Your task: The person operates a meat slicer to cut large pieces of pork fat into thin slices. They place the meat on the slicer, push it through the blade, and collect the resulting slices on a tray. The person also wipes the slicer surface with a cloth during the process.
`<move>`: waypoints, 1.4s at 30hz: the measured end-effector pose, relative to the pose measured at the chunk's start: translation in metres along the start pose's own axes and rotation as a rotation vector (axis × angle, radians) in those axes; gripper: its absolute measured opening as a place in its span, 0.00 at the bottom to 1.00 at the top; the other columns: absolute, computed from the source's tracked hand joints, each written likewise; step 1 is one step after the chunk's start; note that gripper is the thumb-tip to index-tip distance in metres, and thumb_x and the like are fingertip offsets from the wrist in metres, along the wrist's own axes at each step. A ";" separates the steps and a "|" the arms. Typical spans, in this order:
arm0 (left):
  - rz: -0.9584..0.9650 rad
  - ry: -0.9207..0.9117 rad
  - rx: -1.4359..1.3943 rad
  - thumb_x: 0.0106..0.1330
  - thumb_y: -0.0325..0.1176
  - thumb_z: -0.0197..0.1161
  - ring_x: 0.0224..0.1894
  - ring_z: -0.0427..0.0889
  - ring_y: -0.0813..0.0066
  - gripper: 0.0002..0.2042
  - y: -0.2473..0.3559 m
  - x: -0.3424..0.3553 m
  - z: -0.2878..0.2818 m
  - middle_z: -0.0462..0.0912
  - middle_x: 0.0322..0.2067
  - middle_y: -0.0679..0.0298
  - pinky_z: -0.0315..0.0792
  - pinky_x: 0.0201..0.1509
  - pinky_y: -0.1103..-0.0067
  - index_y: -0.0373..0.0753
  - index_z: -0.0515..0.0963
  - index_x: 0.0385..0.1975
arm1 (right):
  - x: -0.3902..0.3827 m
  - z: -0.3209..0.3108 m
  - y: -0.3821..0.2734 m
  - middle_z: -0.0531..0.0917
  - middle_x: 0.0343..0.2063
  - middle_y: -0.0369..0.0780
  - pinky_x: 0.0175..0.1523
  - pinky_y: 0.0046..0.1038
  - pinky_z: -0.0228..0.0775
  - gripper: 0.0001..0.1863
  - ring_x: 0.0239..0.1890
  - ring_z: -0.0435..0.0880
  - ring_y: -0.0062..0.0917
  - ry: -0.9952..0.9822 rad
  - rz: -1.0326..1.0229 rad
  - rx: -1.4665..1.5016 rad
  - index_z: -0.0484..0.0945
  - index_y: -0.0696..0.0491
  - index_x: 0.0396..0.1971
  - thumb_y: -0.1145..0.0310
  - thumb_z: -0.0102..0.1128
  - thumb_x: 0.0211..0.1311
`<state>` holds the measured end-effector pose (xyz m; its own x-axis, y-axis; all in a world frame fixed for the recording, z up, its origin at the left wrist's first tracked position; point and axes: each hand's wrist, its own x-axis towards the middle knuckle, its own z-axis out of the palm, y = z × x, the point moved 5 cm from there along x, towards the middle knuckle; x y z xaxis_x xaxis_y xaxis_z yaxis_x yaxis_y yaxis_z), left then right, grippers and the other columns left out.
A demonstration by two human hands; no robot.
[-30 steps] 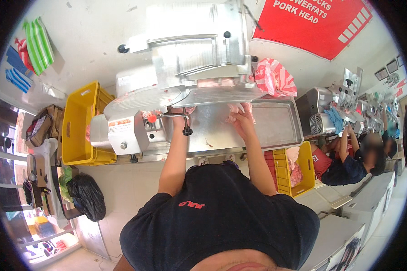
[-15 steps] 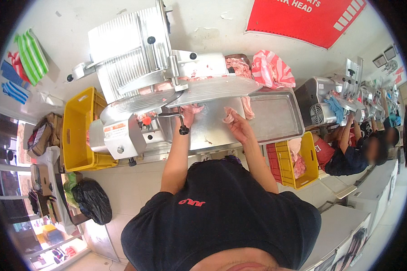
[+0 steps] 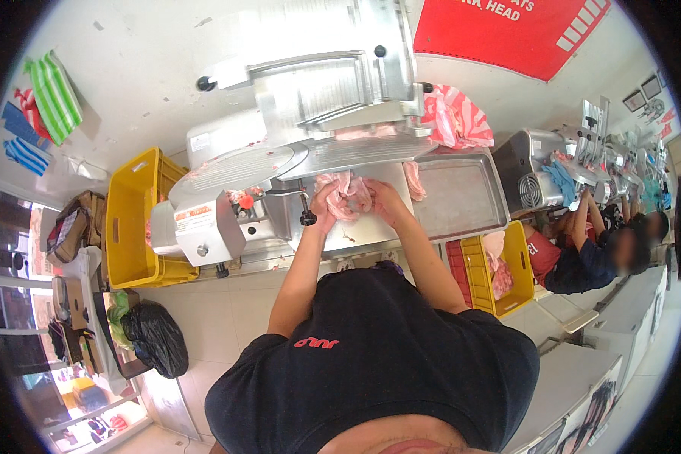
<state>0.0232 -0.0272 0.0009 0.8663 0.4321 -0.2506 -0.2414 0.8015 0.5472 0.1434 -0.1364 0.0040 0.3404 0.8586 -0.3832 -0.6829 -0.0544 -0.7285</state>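
Clock centred on my hands, 12 = straight away from me. My L hand (image 3: pixel 325 207) has its fingers curled round one side of a pale pink meat piece (image 3: pixel 343 198); my R hand (image 3: pixel 384 203) grips the other side, thumb & fingers closed on it. So meat's btwn the 2 hands, folded & looped, just over the steel worktop (image 3: pixel 362 231). Can't tell if its lower edge touches the steel.

Just L of L hand, at 9, a black knob (image 3: pixel 308 218) on a bracket. At 2–3, near R hand, a 2nd meat strip (image 3: pixel 414 181) lies by the near-side L edge of a shallow metal tray (image 3: pixel 461 193), which sits at 3. At 12 the big slicer (image 3: pixel 318 87), meat under its carriage; its round plate (image 3: pixel 238 170) at 10, red knob (image 3: pixel 246 202) at 9.

Further out: red/white striped bag (image 3: pixel 473 113) w/ meat showing, at 2; red sign (image 3: pixel 499 38) on wall btwn 1 & 2. Yellow crate (image 3: pixel 125 227) at 9. At 4, lower down, another yellow crate (image 3: pixel 525 261) w/ meat in, red crate (image 3: pixel 455 265) alongside. Past tray, approx 3, another slicer (image 3: pixel 530 170) w/ blue cloth (image 3: pixel 560 181); co-worker (image 3: pixel 579 265) btwn 3 & 4. Black plastic bag (image 3: pixel 155 333) at 8.
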 end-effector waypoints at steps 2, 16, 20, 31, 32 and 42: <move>0.144 0.080 0.111 0.65 0.38 0.65 0.23 0.75 0.76 0.11 0.004 0.003 -0.008 0.79 0.27 0.64 0.76 0.27 0.74 0.40 0.77 0.40 | -0.002 0.014 0.002 0.85 0.42 0.40 0.44 0.25 0.77 0.18 0.38 0.85 0.25 -0.077 0.067 0.060 0.74 0.60 0.56 0.66 0.51 0.75; 0.395 0.372 0.491 0.68 0.33 0.66 0.25 0.76 0.82 0.07 -0.004 -0.031 0.009 0.80 0.24 0.69 0.69 0.29 0.81 0.37 0.78 0.35 | -0.003 0.030 0.026 0.84 0.45 0.39 0.52 0.27 0.76 0.17 0.45 0.83 0.22 -0.129 -0.011 0.241 0.75 0.58 0.56 0.66 0.58 0.72; 0.357 0.191 0.481 0.68 0.31 0.65 0.26 0.76 0.81 0.06 -0.007 -0.027 0.005 0.80 0.27 0.69 0.70 0.30 0.81 0.36 0.79 0.38 | -0.021 0.033 0.019 0.84 0.45 0.40 0.52 0.27 0.76 0.16 0.45 0.83 0.23 -0.239 0.040 0.249 0.75 0.58 0.55 0.66 0.57 0.73; 0.260 0.268 0.419 0.69 0.27 0.63 0.28 0.81 0.77 0.07 -0.050 -0.037 0.025 0.81 0.28 0.64 0.74 0.20 0.79 0.36 0.76 0.43 | -0.025 0.016 0.006 0.84 0.46 0.41 0.47 0.25 0.78 0.20 0.43 0.84 0.22 0.078 -0.324 0.061 0.72 0.61 0.57 0.78 0.60 0.67; 0.259 0.272 0.405 0.69 0.27 0.62 0.28 0.81 0.75 0.07 -0.053 -0.036 0.021 0.81 0.29 0.63 0.75 0.21 0.77 0.36 0.76 0.43 | -0.026 0.016 0.008 0.84 0.46 0.41 0.46 0.24 0.78 0.20 0.42 0.84 0.22 0.097 -0.342 0.026 0.72 0.62 0.58 0.78 0.60 0.67; 0.202 0.380 0.032 0.67 0.26 0.63 0.29 0.80 0.74 0.04 -0.072 -0.032 0.013 0.82 0.27 0.63 0.75 0.29 0.77 0.35 0.77 0.38 | -0.039 -0.003 0.022 0.85 0.37 0.38 0.41 0.21 0.74 0.12 0.37 0.82 0.18 0.196 -0.336 -0.081 0.78 0.62 0.49 0.75 0.62 0.67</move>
<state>0.0187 -0.1039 -0.0197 0.5789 0.7053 -0.4091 -0.3711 0.6747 0.6381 0.1172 -0.1724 0.0010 0.6586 0.7223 -0.2109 -0.4615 0.1664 -0.8714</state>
